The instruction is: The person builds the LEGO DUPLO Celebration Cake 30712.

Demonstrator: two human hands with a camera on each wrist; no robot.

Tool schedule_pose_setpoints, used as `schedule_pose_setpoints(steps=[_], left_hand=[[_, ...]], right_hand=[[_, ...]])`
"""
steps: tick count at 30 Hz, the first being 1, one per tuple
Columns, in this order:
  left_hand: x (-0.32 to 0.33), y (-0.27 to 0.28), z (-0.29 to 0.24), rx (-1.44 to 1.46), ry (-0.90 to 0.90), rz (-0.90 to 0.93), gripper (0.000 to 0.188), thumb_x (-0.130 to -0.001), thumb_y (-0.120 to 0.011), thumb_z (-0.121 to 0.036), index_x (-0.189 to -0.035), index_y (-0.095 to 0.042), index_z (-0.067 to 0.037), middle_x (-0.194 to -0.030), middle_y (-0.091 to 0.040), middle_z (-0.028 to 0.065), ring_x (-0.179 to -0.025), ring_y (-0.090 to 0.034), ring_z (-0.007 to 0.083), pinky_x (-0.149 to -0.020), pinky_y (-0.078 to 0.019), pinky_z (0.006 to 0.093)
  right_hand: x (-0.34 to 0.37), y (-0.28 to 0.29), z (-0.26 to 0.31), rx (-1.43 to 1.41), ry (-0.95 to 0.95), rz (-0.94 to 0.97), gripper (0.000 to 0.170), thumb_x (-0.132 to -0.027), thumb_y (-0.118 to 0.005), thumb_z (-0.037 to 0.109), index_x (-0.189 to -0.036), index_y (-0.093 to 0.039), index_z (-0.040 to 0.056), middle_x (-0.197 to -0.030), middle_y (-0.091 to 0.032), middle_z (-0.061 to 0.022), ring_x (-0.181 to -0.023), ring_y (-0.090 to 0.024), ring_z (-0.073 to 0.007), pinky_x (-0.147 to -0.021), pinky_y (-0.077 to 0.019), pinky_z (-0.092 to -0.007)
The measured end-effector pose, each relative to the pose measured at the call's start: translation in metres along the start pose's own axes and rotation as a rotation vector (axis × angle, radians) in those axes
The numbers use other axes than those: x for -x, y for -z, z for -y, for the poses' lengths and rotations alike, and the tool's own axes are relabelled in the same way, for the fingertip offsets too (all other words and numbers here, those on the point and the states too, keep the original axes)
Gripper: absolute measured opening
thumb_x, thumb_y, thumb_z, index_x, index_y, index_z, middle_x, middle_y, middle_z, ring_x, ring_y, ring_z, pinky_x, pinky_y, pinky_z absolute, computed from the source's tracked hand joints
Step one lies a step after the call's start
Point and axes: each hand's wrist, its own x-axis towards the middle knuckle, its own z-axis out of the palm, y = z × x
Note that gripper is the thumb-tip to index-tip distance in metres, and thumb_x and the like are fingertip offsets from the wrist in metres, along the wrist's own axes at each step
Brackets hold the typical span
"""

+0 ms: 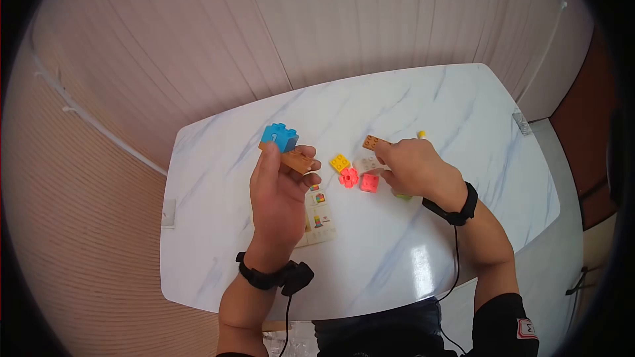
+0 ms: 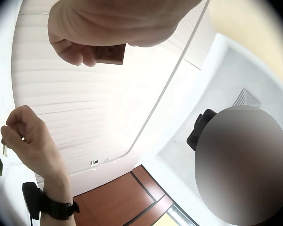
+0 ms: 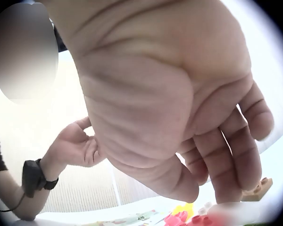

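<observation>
- Left hand (image 1: pixel 279 192): fingers pinch brown brick (image 1: pixel 296 161), blue block (image 1: pixel 279 135) atop, above bench (image 1: pixel 211 185), left.
- Right hand (image 1: pixel 420 168): fingers loosely bent, nothing visibly held, near white brick (image 1: pixel 368 164).
- Likely picking a brick; calls for neat pinch.

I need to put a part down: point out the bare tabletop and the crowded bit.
Bare: the tabletop left of the left hand, the stretch between the instruction sheet and the near edge, and right of the right wristband. Crowded: the middle, where yellow brick, pink flower, pink brick and white brick cluster beside the right hand.
</observation>
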Motion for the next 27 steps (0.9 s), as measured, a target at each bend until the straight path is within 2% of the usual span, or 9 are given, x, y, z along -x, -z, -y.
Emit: schedule_pose_setpoints(steps=[3,6,12,16,18,19,23,25,27], left_hand=[[-0.001,0.0,0.004,-0.029,0.027,-0.004,0.038,-0.104,-0.044,-0.043,-0.117,-0.056,-0.009,-0.105,-0.065,0.0073,-0.094,-0.06,0.0185,-0.079,-0.0474,0.0342],[-0.004,0.002,0.008,-0.055,0.017,0.009,0.035,-0.105,-0.042,-0.044,-0.112,-0.059,-0.013,-0.104,-0.065,0.0048,-0.09,-0.062,0.0158,-0.077,-0.0507,0.0324],[-0.007,0.003,0.017,-0.059,0.045,0.012,0.035,-0.105,-0.042,-0.043,-0.112,-0.059,-0.013,-0.103,-0.065,0.0047,-0.091,-0.062,0.0158,-0.079,-0.0505,0.0332],[-0.008,0.003,0.023,-0.067,0.065,0.003,0.036,-0.106,-0.041,-0.042,-0.114,-0.058,-0.012,-0.103,-0.065,0.0059,-0.091,-0.061,0.0167,-0.078,-0.0495,0.0335],[-0.008,0.003,0.025,-0.08,0.085,0.012,0.035,-0.105,-0.041,-0.042,-0.113,-0.059,-0.013,-0.104,-0.066,0.0053,-0.091,-0.062,0.0163,-0.08,-0.051,0.0342],[-0.008,0.003,0.027,-0.089,0.092,0.031,0.035,-0.106,-0.04,-0.042,-0.113,-0.059,-0.013,-0.104,-0.066,0.0057,-0.092,-0.062,0.0165,-0.08,-0.0511,0.0345],[-0.006,0.0,0.034,-0.114,0.127,0.057,0.036,-0.106,-0.04,-0.04,-0.117,-0.059,-0.012,-0.109,-0.066,0.0076,-0.095,-0.064,0.0183,-0.081,-0.0529,0.0355],[-0.006,0.001,0.035,-0.12,0.127,0.088,0.034,-0.107,-0.041,-0.036,-0.121,-0.056,-0.009,-0.113,-0.066,0.0095,-0.097,-0.065,0.02,-0.082,-0.0539,0.0357],[-0.004,0.001,0.036,-0.128,0.122,0.114,0.033,-0.107,-0.043,-0.032,-0.124,-0.053,-0.006,-0.117,-0.066,0.0114,-0.099,-0.067,0.0217,-0.083,-0.055,0.036]], right_hand=[[-0.002,-0.019,-0.016,-0.028,0.115,-0.125,0.027,-0.08,-0.074,0.024,-0.091,-0.056,0.0073,-0.082,-0.066,-0.0114,-0.077,-0.065,-0.0342,-0.066,-0.05,-0.0451],[-0.011,-0.039,-0.016,-0.039,0.223,-0.23,0.033,-0.08,-0.076,0.026,-0.098,-0.06,0.0036,-0.081,-0.067,-0.0145,-0.081,-0.067,-0.0339,-0.065,-0.0519,-0.0446],[-0.014,-0.073,0.002,0.072,0.336,-0.255,0.031,-0.08,-0.075,0.027,-0.098,-0.062,0.0058,-0.081,-0.066,-0.012,-0.079,-0.067,-0.0314,-0.065,-0.0521,-0.0438],[-0.005,-0.035,0.004,-0.073,0.298,-0.134,0.027,-0.083,-0.072,0.026,-0.099,-0.061,0.0059,-0.081,-0.066,-0.0116,-0.078,-0.067,-0.0311,-0.065,-0.0513,-0.0442],[-0.006,-0.019,-0.004,-0.308,0.349,-0.409,0.026,-0.085,-0.07,0.026,-0.099,-0.061,0.0056,-0.082,-0.066,-0.0112,-0.077,-0.067,-0.0315,-0.066,-0.0507,-0.0461],[-0.011,-0.016,-0.011,-0.463,0.429,-0.561,0.027,-0.085,-0.072,0.024,-0.1,-0.061,0.005,-0.083,-0.066,-0.0101,-0.072,-0.065,-0.0237,-0.064,-0.0506,-0.039],[-0.002,0.021,-0.016,-0.927,0.328,-0.65,0.025,-0.09,-0.072,0.02,-0.105,-0.059,0.0039,-0.084,-0.066,-0.0062,-0.071,-0.062,-0.0131,-0.063,-0.0483,-0.0287],[-0.005,0.024,-0.015,-1.361,0.347,-1.095,0.026,-0.095,-0.067,0.015,-0.114,-0.055,0.0022,-0.088,-0.064,-0.0025,-0.073,-0.057,-0.0061,-0.062,-0.0444,-0.0215],[-0.005,0.024,-0.023,-1.369,0.337,-1.142,0.026,-0.097,-0.064,0.014,-0.118,-0.054,0.0029,-0.09,-0.064,-0.0031,-0.075,-0.059,-0.008,-0.063,-0.0458,-0.0227]])
